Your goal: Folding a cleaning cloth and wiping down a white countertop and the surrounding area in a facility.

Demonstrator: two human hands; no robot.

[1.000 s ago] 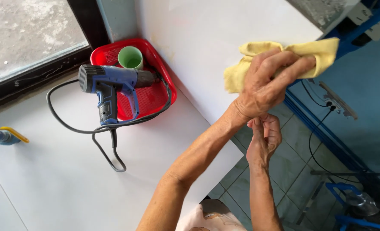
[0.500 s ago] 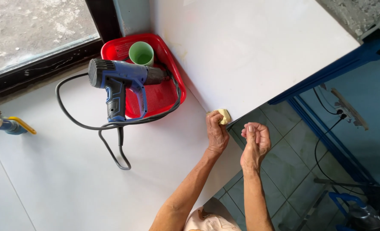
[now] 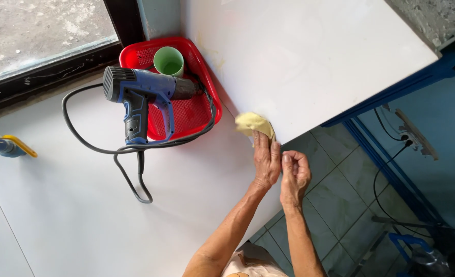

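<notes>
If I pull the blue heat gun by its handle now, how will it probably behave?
The blue heat gun looks rigid and probably fairly heavy. Its nozzle rests over the red tray, so pulling may drag or tip the tray. Its black cord is looped and floppy, and likely trails behind. The green cup beside it could topple.

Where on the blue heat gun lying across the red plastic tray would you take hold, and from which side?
Probably the dark-padded pistol handle of the blue heat gun. It juts off the red plastic tray over bare white tabletop, so come from the person's side; the nozzle lies inside the tray beside a green cup.
</notes>
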